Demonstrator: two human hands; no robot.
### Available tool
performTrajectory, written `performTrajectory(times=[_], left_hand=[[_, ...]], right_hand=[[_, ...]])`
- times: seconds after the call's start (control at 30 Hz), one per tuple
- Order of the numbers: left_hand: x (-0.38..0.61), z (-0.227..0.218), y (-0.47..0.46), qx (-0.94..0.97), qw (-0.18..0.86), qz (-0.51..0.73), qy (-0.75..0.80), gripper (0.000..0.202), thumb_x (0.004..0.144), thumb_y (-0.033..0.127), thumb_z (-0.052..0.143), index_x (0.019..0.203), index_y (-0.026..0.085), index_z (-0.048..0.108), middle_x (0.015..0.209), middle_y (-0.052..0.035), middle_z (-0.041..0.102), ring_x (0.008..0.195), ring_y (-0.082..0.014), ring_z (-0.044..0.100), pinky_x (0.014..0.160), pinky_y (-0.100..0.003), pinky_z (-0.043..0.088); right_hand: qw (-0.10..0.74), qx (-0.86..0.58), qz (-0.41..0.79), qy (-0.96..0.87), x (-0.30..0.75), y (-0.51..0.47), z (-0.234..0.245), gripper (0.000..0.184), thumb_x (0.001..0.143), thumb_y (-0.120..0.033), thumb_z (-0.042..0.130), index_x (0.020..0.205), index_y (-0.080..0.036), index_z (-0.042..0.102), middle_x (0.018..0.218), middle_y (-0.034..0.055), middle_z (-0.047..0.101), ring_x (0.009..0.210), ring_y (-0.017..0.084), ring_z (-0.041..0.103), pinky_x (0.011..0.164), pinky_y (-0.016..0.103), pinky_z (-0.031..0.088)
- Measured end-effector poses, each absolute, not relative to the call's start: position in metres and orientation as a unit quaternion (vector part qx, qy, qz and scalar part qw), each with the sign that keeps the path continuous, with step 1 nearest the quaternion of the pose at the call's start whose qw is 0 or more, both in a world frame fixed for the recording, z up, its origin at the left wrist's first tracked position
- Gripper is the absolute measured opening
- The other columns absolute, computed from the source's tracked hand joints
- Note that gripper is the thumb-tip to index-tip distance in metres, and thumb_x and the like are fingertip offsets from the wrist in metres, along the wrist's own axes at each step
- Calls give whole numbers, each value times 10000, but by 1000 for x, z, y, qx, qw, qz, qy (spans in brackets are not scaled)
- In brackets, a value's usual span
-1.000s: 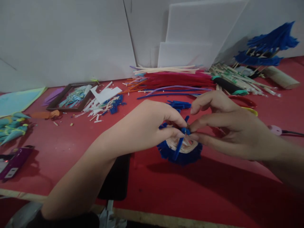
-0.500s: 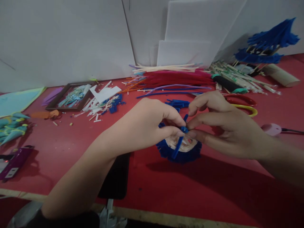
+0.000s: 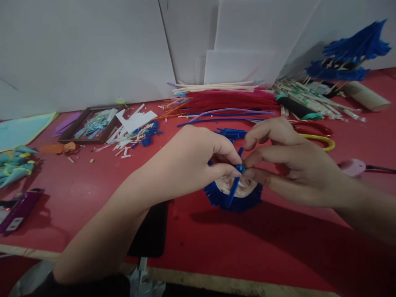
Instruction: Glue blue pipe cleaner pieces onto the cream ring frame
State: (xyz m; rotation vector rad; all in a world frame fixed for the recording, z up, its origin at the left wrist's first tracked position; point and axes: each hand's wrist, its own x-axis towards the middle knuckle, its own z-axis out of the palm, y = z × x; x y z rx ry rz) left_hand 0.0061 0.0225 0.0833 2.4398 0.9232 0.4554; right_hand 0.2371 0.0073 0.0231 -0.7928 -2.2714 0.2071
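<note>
Between both sets of fingertips is a short blue pipe cleaner point(image 3: 232, 193), crossed by a small blue knot-like bit. My left hand point(image 3: 198, 163) pinches it from the left with thumb and index finger. From the right, my right hand point(image 3: 298, 169) closes thumb and fingertips on the same spot. Just under the fingers a round piece with a blue fringe point(image 3: 244, 203) and a cream-coloured middle shows, partly covered by both hands. Whether the pipe cleaner is joined to it, I cannot tell. Behind the hands lie short cut blue pieces point(image 3: 231, 133).
Long pipe cleaners point(image 3: 229, 100) lie along the wall. Scissors with red and yellow handles point(image 3: 321, 142) rest beyond my right hand. A blue-fringed model point(image 3: 343, 70) stands back right. Left are a brown tray point(image 3: 66, 136) of scraps and a purple device point(image 3: 21, 210); a black phone point(image 3: 151, 231) lies under my left forearm.
Both hands stay almost in place, still pinching the pipe cleaner. Its lower end has tilted slightly to the right, and the view has shifted a little.
</note>
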Motion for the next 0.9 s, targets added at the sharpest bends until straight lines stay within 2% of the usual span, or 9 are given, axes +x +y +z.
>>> performTrajectory(times=[0.23, 0.37, 0.5, 0.57, 0.67, 0.77, 0.9], left_hand=[[6, 84, 22, 896, 244, 159, 333, 183, 845, 78, 735, 888, 231, 825, 854, 36, 827, 776, -150, 751, 773, -259, 549], [3, 85, 25, 906, 246, 145, 312, 205, 864, 71, 732, 982, 221, 809, 920, 33, 830, 828, -142, 761, 765, -236, 539], [-1, 90, 27, 913, 253, 125, 295, 279, 856, 51, 748, 1081, 213, 778, 1043, 15, 825, 944, -143, 765, 796, -210, 542], [-3, 93, 27, 913, 249, 124, 298, 271, 855, 49, 754, 1076, 204, 767, 1058, 15, 821, 967, -138, 760, 820, -207, 540], [-7, 95, 27, 914, 234, 129, 306, 200, 883, 101, 756, 1056, 202, 758, 1055, 11, 816, 969, -142, 753, 838, -217, 539], [-8, 95, 27, 921, 219, 125, 297, 188, 893, 140, 770, 1071, 193, 749, 1082, 2, 809, 983, -145, 746, 846, -217, 531], [-7, 93, 27, 929, 215, 109, 282, 205, 891, 92, 761, 1075, 183, 755, 1052, 20, 812, 961, -127, 745, 844, -203, 518]], right_hand=[[356, -300, 66, -883, 237, 8, 20, 164, 966, -317, 653, 813, -270, 693, 1014, 60, 611, 957, 220, 613, 846, 403, 536], [348, -264, 52, -898, 248, 11, 31, 90, 1005, -321, 624, 978, -256, 681, 1048, 70, 609, 983, 183, 613, 857, 374, 524], [318, -226, 18, -921, 266, 14, 43, 116, 1014, -342, 621, 1108, -274, 625, 1025, 73, 653, 987, 179, 648, 825, 349, 555], [305, -197, -11, -932, 274, 14, 41, 150, 998, -343, 655, 1136, -291, 627, 1017, 63, 698, 1020, 186, 673, 855, 347, 577], [283, -173, -37, -943, 280, 12, 27, 211, 998, -339, 659, 1197, -266, 662, 1109, 61, 757, 1154, 192, 683, 964, 341, 587], [290, -161, -18, -943, 282, 10, 13, 254, 1027, -245, 589, 1266, -244, 677, 1192, 60, 773, 1265, 185, 662, 1045, 345, 575], [300, -137, 5, -944, 281, 10, 11, 259, 1048, -187, 525, 1215, -271, 703, 1200, 36, 785, 1333, 174, 639, 1101, 363, 564]])
